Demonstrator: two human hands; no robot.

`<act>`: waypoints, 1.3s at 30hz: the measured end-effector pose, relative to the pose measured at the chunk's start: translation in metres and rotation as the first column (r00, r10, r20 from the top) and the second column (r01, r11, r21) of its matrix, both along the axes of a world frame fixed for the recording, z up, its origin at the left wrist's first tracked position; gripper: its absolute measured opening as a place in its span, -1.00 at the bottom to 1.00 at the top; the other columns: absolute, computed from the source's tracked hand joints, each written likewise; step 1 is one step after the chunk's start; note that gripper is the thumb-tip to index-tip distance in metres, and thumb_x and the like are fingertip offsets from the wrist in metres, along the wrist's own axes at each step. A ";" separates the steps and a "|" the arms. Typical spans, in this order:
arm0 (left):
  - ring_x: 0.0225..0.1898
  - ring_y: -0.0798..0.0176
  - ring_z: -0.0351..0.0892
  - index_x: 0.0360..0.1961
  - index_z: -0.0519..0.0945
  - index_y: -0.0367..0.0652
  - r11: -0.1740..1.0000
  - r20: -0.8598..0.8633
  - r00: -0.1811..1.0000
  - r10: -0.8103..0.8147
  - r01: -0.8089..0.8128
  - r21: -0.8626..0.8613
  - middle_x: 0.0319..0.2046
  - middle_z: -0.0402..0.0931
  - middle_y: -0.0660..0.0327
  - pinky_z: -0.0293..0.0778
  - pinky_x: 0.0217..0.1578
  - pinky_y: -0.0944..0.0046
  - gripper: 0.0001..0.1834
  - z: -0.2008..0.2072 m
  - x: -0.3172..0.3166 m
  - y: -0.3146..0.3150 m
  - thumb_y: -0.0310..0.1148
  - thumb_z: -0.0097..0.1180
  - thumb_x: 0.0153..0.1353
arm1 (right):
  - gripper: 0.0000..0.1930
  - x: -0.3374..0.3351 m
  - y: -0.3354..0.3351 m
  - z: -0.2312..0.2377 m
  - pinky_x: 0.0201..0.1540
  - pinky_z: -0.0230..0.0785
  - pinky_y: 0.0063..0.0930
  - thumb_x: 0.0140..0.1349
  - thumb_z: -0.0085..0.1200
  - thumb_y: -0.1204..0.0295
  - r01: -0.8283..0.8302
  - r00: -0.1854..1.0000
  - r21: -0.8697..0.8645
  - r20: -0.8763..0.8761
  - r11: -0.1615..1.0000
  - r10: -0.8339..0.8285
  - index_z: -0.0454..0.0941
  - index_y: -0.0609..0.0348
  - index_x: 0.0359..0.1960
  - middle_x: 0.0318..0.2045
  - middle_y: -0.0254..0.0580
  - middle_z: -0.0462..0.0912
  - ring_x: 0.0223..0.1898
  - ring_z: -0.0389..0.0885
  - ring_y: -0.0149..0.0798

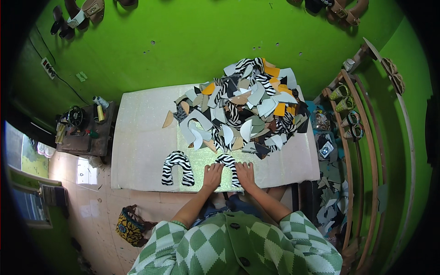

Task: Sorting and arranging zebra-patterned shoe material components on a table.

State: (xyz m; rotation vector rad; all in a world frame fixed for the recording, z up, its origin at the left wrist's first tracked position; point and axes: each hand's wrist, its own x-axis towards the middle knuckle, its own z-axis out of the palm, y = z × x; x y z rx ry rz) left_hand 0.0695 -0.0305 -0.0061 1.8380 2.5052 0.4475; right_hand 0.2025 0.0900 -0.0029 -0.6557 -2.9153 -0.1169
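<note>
On the near edge of the pale table (140, 133), my left hand (213, 176) and my right hand (245, 174) hold an arch-shaped zebra-print piece (225, 158) between them. My left hand covers most of its left leg, and the fingers of my right hand rest along the right leg. Both hands look closed on its sides, though the fingertips are partly hidden. A second zebra-print arch (178, 159) lies flat to the left, apart from my hands, its opening toward me.
Beyond my hands spreads a large heap of cut scraps (238, 107). A small dark table (89, 137) with thread spools stands at left, a wooden rack (353, 160) with sandals at right. A patterned bag (129, 227) sits on the floor; scraps (327, 206) fill the right side.
</note>
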 end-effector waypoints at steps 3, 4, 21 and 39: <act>-0.10 0.26 0.33 0.02 0.42 -0.15 0.999 0.061 0.997 0.052 -0.052 -0.010 -0.17 0.39 0.24 0.15 -0.05 0.16 -0.58 0.002 0.002 -0.008 -0.45 -0.11 0.06 | -0.69 0.005 0.006 0.002 -0.01 0.15 -0.23 0.09 -0.08 0.46 0.050 0.997 -0.040 0.053 0.998 -0.048 0.49 0.10 -0.10 -0.29 -0.32 0.45 -0.18 0.41 -0.30; -0.10 0.25 0.33 0.02 0.42 -0.16 0.997 0.062 0.995 0.074 -0.074 -0.002 -0.16 0.39 0.24 0.15 -0.05 0.17 -0.57 0.002 0.002 -0.012 -0.46 -0.11 0.06 | -0.69 0.005 0.005 0.001 -0.01 0.15 -0.23 0.09 -0.08 0.46 0.054 0.997 -0.037 0.055 0.998 -0.052 0.49 0.10 -0.10 -0.29 -0.32 0.45 -0.18 0.41 -0.30; 0.01 0.12 0.26 -0.04 0.50 -0.09 0.957 0.143 0.956 0.256 -0.271 0.102 -0.02 0.32 0.18 0.16 -0.04 0.14 -0.55 0.008 0.005 -0.006 -0.47 0.03 -0.06 | -0.57 0.001 -0.015 -0.011 -0.17 0.20 -0.33 0.11 -0.13 0.51 0.270 0.957 -0.372 -0.003 0.888 -0.292 0.42 0.01 0.07 -0.27 -0.19 0.36 -0.19 0.37 -0.18; -0.18 0.05 0.39 -0.20 0.50 -0.17 0.922 0.327 0.880 0.345 -0.383 0.060 -0.23 0.44 0.14 0.30 -0.17 0.09 -0.69 0.004 -0.007 0.004 -0.46 0.12 -0.06 | -0.69 -0.028 0.040 0.002 -0.08 0.39 -0.24 -0.03 0.08 0.46 0.346 0.920 -0.704 0.124 0.620 -0.373 0.54 0.19 -0.18 -0.22 0.06 0.56 -0.17 0.54 0.02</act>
